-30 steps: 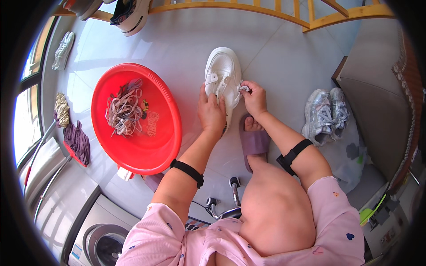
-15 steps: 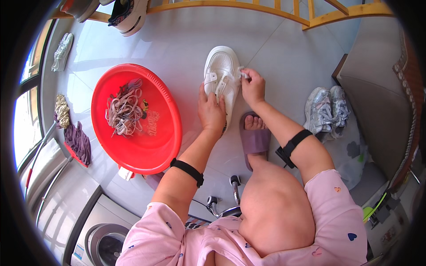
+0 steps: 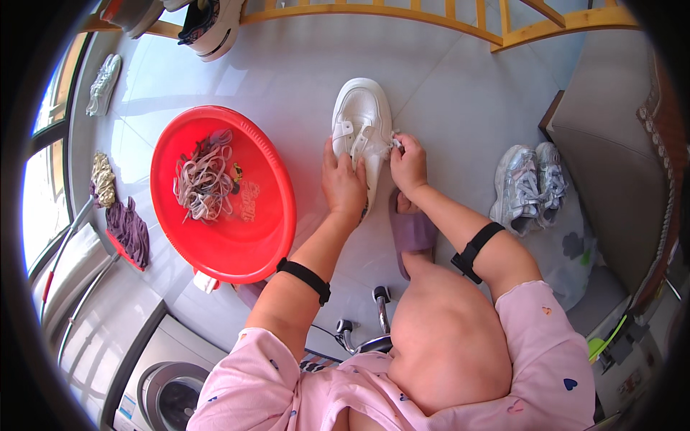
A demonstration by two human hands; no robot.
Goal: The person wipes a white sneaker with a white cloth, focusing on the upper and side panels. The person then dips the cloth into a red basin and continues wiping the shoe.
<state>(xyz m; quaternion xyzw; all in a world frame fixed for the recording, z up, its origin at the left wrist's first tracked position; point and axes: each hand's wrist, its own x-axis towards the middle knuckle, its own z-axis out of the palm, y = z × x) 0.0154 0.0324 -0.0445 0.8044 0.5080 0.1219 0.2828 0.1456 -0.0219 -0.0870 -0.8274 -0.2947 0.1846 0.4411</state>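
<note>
A white sneaker (image 3: 361, 104) points away from me, above my knee. My left hand (image 3: 343, 183) grips its heel end, fingers over the tongue and eyelet flaps. At the shoe's right side my right hand (image 3: 408, 165) is closed on a small bunched white lace (image 3: 397, 143); exactly how it threads there is too small to tell. To the left, a red plastic basin (image 3: 255, 230) holds a tangled heap of pale pinkish laces (image 3: 200, 179).
Silver-white sneakers (image 3: 517, 187) stand right, beside a grey upholstered piece (image 3: 596, 122). A wooden rack (image 3: 374, 11) with shoes (image 3: 212, 29) runs along the top. White shoes (image 3: 103, 85) and mops (image 3: 126, 230) line the left side, near a washing machine (image 3: 172, 395). My slippered foot (image 3: 413, 237) is below the hands.
My right hand, with the white lace, rose along the shoe's side half a second ago and has now come back down closer to me. My left hand stays on the shoe.
</note>
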